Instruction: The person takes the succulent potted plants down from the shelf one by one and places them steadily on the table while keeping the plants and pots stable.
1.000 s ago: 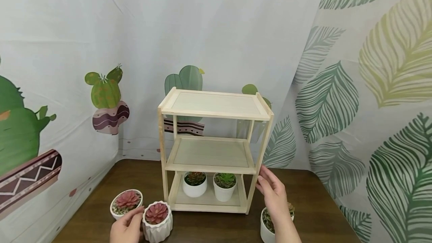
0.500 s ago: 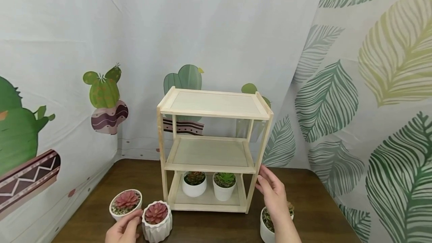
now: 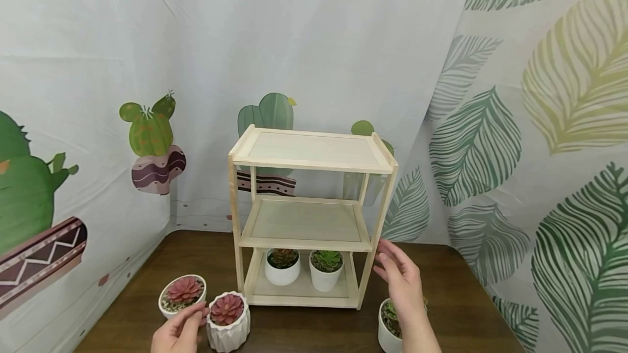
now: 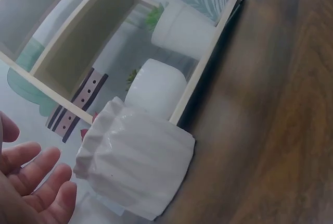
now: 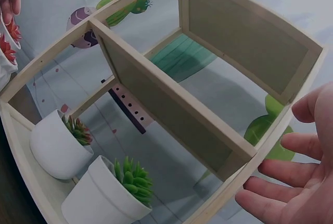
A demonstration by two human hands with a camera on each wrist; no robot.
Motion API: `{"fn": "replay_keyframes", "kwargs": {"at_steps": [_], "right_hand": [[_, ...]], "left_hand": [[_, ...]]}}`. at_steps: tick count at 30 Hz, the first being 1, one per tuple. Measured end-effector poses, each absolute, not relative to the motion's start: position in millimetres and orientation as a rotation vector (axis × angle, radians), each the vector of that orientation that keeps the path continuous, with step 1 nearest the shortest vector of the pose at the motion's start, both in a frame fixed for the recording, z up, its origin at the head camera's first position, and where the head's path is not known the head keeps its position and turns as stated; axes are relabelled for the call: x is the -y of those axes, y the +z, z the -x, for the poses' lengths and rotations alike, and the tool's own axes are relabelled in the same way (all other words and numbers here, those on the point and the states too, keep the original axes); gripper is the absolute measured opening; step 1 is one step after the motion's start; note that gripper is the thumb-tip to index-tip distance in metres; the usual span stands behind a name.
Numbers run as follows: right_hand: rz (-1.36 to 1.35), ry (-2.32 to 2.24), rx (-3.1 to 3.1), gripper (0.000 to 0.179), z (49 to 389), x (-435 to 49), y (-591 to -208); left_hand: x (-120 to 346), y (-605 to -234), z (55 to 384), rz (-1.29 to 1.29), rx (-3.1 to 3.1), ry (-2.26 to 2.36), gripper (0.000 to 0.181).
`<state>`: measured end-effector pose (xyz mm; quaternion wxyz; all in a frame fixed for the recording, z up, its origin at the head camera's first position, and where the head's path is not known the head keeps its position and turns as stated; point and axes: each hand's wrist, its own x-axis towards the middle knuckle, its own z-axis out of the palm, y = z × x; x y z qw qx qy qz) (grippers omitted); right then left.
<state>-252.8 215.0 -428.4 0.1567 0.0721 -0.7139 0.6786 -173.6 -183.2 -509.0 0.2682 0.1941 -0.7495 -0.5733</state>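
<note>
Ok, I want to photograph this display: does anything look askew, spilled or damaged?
Nothing stands out. The three-tier wooden shelf and fluted white pot stand upright, and no spill shows on the brown table. The rightmost white pot is partly hidden.

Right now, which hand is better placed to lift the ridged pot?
Probably the left hand: it is beside the ridged pot, while the right hand is on the right of the shelf.
</note>
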Motion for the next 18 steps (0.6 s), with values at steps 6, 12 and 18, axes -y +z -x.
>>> {"fn": "replay_keyframes", "kwargs": {"at_steps": [6, 12, 18], "right_hand": [[-0.172, 1.934, 1.995, 0.036, 247, -214, -424], [-0.154, 1.938, 1.883, 0.03, 243, -212, -419], [-0.215, 1.928, 1.942, 0.03, 242, -206, -421]], "left_hand": [[179, -497, 173, -0.471, 2.031, -1.525, 0.024], [179, -471, 181, -0.265, 2.059, -1.46, 0.021], [176, -440, 203, -0.057, 2.098, -1.434, 0.026]]}}
